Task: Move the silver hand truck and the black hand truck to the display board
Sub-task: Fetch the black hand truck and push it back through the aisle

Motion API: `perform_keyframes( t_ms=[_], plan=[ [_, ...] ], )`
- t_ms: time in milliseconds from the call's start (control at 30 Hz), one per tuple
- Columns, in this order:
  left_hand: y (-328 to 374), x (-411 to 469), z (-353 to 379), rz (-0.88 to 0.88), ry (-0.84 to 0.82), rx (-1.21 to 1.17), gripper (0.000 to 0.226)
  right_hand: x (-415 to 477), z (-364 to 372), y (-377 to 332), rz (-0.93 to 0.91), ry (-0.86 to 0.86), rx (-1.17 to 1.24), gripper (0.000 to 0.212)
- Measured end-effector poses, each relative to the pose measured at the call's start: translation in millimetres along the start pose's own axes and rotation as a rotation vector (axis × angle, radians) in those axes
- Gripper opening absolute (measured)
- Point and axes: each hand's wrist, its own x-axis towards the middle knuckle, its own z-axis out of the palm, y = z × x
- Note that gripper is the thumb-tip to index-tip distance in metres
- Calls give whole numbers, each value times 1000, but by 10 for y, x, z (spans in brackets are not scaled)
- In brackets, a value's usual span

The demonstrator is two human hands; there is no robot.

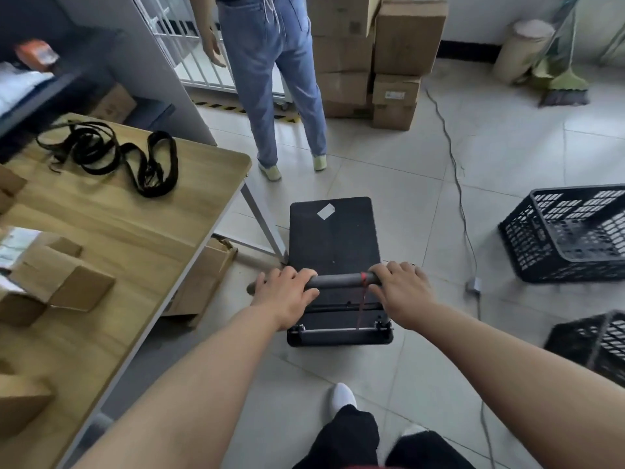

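The black hand truck (333,238) stands on the tiled floor in front of me, its flat black deck carrying a small white sticker. Its grey padded handle bar (341,280) runs across the near end, with a red string tied to it. My left hand (285,291) is closed around the bar's left end. My right hand (400,289) grips the bar's right end. No silver hand truck is in view. A white slatted panel (189,49) stands at the back left.
A wooden table (135,231) with black straps and cardboard boxes is close on the left, its leg beside the truck. A person in jeans (270,79) stands ahead. Stacked cartons (389,55) are behind them. Black crates (568,231) and a cable (463,204) lie right.
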Motion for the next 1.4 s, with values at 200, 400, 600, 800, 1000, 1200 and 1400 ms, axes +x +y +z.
perform_keyframes(
  t_ms=[200, 400, 600, 800, 1000, 1200, 1400],
  plan=[
    [135, -31, 47, -49, 2, -15, 30, -10, -35, 163, -61, -39, 49, 27],
    [497, -269, 188, -132, 16, -53, 29, -264, -79, 416, -128, -66, 46, 27],
    [1014, -687, 497, -211, 88, -107, 26, -696, 4, 801, -233, -42, -2, 25],
    [1497, -1090, 748, -269, 73, -154, 27, -1133, 81, 1150, -299, -60, -16, 25],
    [1853, -1452, 916, -301, 51, -170, 27, -1528, 153, 1380, -350, -59, -35, 24],
    [2028, -1868, 1108, -326, 57, -171, 28, -1977, 241, 1405, -359, -73, -31, 26],
    [2241, -2334, 1386, -360, 100, -179, 27, -2389, 342, 1445, -389, -140, -28, 27]
  ],
)
